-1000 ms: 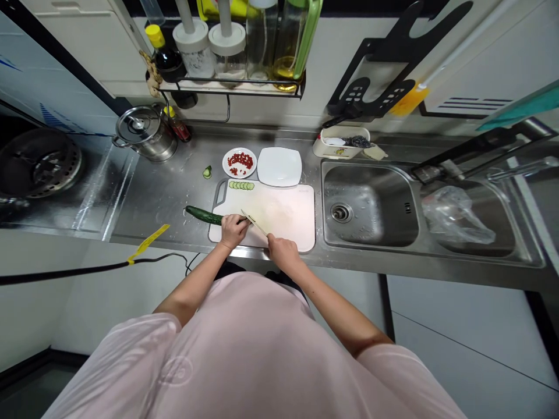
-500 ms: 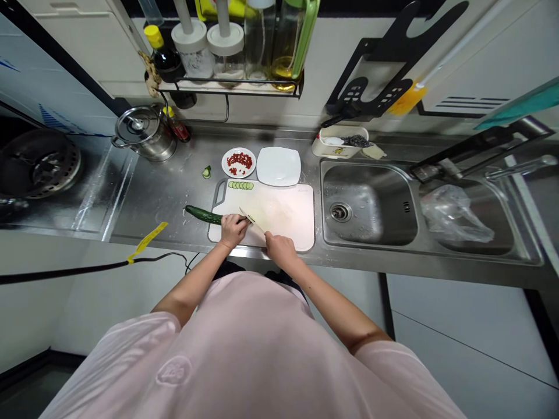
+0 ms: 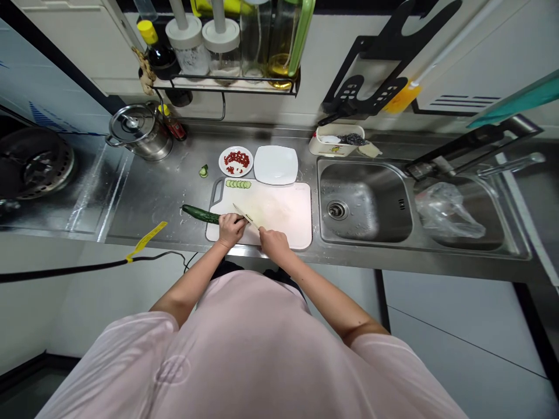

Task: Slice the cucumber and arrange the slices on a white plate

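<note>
My left hand (image 3: 231, 229) is closed on the right part of a dark green cucumber (image 3: 200, 213), whose left end reaches past the white cutting board (image 3: 288, 215). In my right hand (image 3: 274, 243) is the handle of a knife (image 3: 248, 217); its blade points up and left, close beside my left fingers. A row of several pale cucumber slices (image 3: 238, 184) lies at the board's upper left. Behind the board are a round plate (image 3: 236, 170) with chopped red pieces and a bare white square plate (image 3: 276, 165). A small green cucumber piece (image 3: 203, 171) rests on the counter.
To the right is a double sink (image 3: 367, 201) with a plastic bag (image 3: 448, 212). A lidded pot (image 3: 142, 132) and a red bottle (image 3: 175, 127) stand at back left. Above, a rack (image 3: 222, 87) holds jars and bottles. A caddy (image 3: 336, 139) sits behind the sink.
The whole view has shifted slightly, moving the scene a little left. My right hand and the knife are slightly further left, the blade still beside my left fingers.
</note>
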`<state>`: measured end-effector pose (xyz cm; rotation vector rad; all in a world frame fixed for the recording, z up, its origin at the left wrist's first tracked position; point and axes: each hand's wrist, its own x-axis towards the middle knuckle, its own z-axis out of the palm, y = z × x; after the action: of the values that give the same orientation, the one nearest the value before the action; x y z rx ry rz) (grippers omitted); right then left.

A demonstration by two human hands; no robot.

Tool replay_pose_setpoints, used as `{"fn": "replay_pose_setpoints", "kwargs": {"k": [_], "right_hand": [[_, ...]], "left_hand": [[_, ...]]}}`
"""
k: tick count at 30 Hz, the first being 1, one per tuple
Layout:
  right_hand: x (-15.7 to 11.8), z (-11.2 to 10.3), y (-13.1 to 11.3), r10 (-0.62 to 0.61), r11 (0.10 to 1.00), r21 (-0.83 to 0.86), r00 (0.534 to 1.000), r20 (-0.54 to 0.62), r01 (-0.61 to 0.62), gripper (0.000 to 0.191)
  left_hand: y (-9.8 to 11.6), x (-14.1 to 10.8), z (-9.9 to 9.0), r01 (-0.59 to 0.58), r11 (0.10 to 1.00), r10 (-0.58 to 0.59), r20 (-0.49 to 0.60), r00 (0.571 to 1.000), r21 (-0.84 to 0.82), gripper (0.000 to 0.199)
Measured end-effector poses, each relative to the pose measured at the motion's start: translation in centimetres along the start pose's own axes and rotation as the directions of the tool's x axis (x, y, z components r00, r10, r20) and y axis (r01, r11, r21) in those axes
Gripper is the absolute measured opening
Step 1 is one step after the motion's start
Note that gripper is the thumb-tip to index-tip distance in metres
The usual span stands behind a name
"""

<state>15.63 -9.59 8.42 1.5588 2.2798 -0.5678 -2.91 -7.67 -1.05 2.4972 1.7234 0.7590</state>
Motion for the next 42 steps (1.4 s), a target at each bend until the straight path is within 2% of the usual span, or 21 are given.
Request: {"fn": "replay_pose_setpoints", "kwargs": {"k": [6,16,25,33,42], "right_hand": [[-0.5,0.2,0.2,0.005,1.0,-0.01,1.0,0.013,-0.005,0.017],[1.1,-0.6,-0.8,0.006,1.0,0.019,1.0,-0.006,-0.006,0.018],[-0.2,-0.4,-0.4,0.035,0.999,-0.008,0.997,0.07,-0.035,0.02],[1.7,-0.8,-1.3,0.034,0.998,0.049,0.999,-0.013,-0.033,0.025],[0.6,0.1,-0.8,0.048,0.999,0.011,0.999,0.019,-0.048,0.023]], "left_hand": [[0.0,0.0,0.0,0.003,1.0,-0.003,0.02,1.0,0.005,0.019],[0.0,-0.1,0.1,-0.005,0.999,0.005,0.017,1.0,0.032,0.018],[0.0,-0.1,0.0,0.018,1.0,-0.018,0.039,0.999,-0.001,0.018],[0.1,0.0,-0.1,0.018,1.0,-0.017,0.044,0.999,-0.006,0.018],[-0.1,-0.1,0.2,0.006,1.0,-0.006,0.039,0.999,0.009,0.017]]}}
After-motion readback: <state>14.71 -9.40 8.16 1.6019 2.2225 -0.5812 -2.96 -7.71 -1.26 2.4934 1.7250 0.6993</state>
